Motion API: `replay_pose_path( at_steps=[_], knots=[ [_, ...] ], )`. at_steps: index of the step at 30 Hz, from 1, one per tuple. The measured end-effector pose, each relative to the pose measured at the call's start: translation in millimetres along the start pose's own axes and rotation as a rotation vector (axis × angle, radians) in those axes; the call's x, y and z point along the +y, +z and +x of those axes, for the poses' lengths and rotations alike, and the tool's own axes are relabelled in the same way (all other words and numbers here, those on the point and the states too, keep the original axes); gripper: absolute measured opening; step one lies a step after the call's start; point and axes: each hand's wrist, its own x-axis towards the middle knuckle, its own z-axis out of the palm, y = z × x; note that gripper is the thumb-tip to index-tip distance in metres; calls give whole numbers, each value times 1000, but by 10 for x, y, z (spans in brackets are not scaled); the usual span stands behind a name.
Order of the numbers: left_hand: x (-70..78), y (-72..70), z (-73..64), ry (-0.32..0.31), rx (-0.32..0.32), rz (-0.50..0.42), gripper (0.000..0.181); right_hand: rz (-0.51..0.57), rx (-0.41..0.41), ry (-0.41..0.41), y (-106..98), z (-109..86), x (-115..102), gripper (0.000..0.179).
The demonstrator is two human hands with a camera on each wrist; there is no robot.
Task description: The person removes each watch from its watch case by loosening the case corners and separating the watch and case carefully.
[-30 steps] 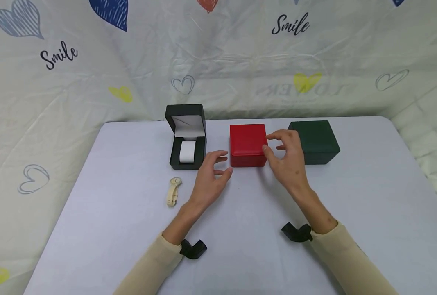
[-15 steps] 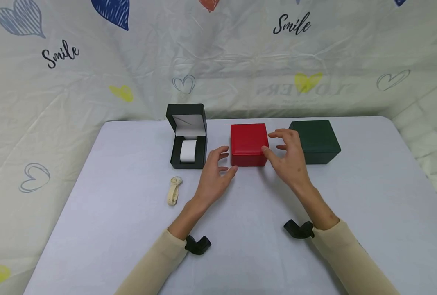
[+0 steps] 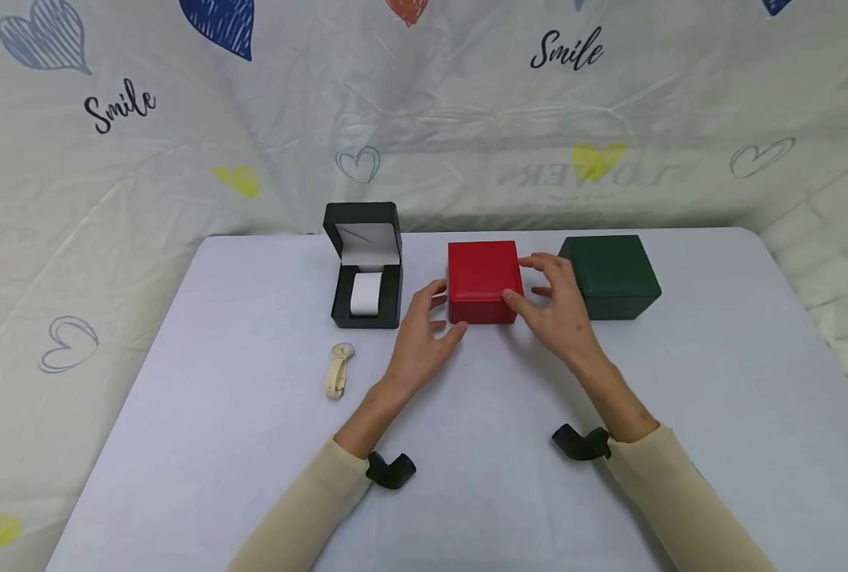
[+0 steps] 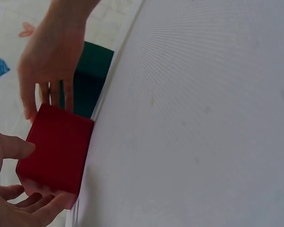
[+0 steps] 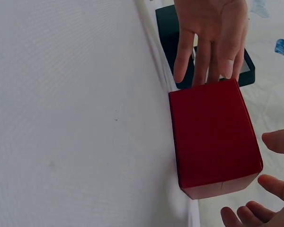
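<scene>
A closed red box [image 3: 484,282] sits on the white table between the hands. At its left side is my left hand [image 3: 421,342], fingers loosely bent and thumb near the front corner; contact is hard to tell. My right hand [image 3: 561,312] is spread at the box's right side. In the right wrist view, a gap shows between the right fingers [image 5: 277,187] and the red box [image 5: 215,135]. To the left stands a black watch box [image 3: 366,290], lid up, with a white cushion [image 3: 365,294] inside. A cream-strapped wristwatch [image 3: 337,370] lies in front of it.
Behind the right hand stands a closed dark green box [image 3: 613,274]. A curtain printed with hearts and words [image 3: 452,119] hangs behind the table [image 3: 481,492]. Black wrist-worn devices [image 3: 391,470] sit at both sleeves.
My left hand has moved right and slightly forward, closer to the red box. The right thumb has shifted a little left over the box's front corner. The boxes and watch stay put.
</scene>
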Motion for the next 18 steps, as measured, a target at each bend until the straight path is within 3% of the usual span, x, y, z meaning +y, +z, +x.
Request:
replay_pose_path(
  at_steps=[18],
  knots=[
    [-64, 29, 83, 8, 5, 9, 82, 58, -108, 1, 21, 49, 129, 80]
  ],
)
